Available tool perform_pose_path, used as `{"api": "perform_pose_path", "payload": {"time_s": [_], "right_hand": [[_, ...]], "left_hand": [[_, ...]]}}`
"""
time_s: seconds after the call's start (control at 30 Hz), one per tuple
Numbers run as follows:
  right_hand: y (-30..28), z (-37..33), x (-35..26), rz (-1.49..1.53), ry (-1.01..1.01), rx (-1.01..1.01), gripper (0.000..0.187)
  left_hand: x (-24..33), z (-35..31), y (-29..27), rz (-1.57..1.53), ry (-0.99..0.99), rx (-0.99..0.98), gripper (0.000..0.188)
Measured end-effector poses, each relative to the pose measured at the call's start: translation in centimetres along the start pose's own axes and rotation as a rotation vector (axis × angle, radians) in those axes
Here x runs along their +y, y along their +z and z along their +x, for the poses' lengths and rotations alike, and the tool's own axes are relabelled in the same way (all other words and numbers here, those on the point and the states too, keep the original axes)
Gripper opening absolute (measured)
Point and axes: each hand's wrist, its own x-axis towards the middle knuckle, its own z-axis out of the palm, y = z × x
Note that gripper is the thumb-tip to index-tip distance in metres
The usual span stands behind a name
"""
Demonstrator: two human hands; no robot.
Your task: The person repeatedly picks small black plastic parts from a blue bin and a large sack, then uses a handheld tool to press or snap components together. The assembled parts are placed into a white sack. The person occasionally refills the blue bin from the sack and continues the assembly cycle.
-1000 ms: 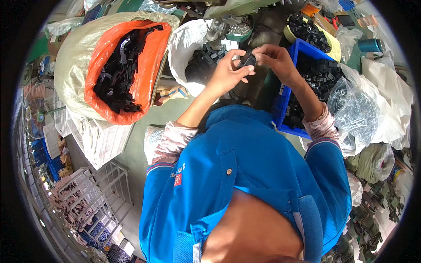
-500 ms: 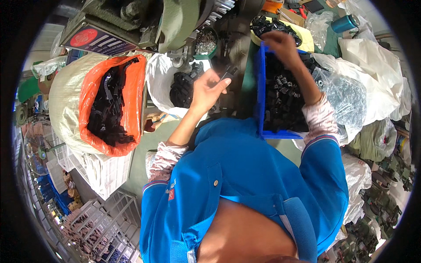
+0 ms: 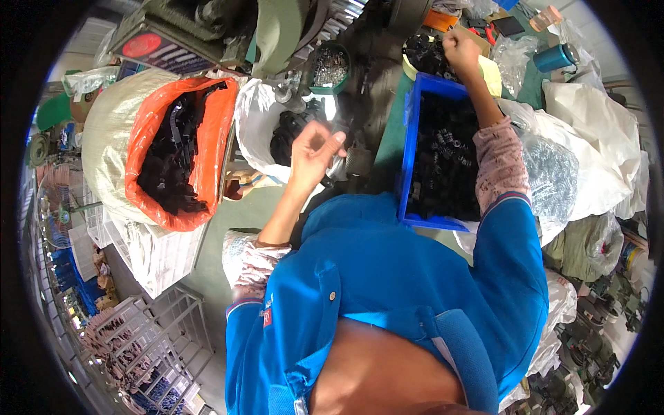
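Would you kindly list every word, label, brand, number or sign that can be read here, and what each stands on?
No text is clear enough to quote.
Dark plate on the green machine, with a round red emblem: pale marks, too blurred to read.
Red patch on the blue shirt: white marks, too small to read.

The shirt (image 3: 408, 277) was bright blue, its sleeve trim (image 3: 510, 196) striped in white, red and dark blue; the undersleeves (image 3: 501, 159) were pale pink with a dark print. The parts (image 3: 425, 55) were black, their wrap (image 3: 491, 75) yellow, the bin (image 3: 408, 159) deep blue. The sack (image 3: 107, 131) was pale beige, its liner (image 3: 218, 152) orange, the bag (image 3: 250, 131) white, the flask (image 3: 553, 59) teal, the dish (image 3: 330, 90) green.
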Motion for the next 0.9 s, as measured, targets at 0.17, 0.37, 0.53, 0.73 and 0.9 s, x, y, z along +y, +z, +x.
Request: {"api": "perform_pose_path", "payload": {"time_s": [0.17,0.37,0.53,0.73,0.9], "right_hand": [[-2.8,-0.6,-0.4,-0.189,0.092,-0.073,0.019],[-1.5,0.3,1.2,-0.263,0.236,-0.210,0.022],[0.9,1.1,0.8,-0.457,0.389,-0.353,0.036],[0.6,0.8,-1.3,-0.423,0.386,-0.309,0.039],[-1.1,-4.2,-9.9,0.789,0.475,-0.358,0.016]], "left_hand": [[-0.3,1.4,-0.7,-0.165,-0.023,-0.077,0.021],[-0.7,1.0,-2.4,-0.224,-0.039,-0.108,0.023],[0.3,0.1,-4.3,-0.124,-0.101,-0.076,0.022],[0.0,0.1,-7.6,-0.050,0.087,-0.041,0.024],[0.3,2.1,-9.3,-0.071,0.106,0.001,0.025]]}}
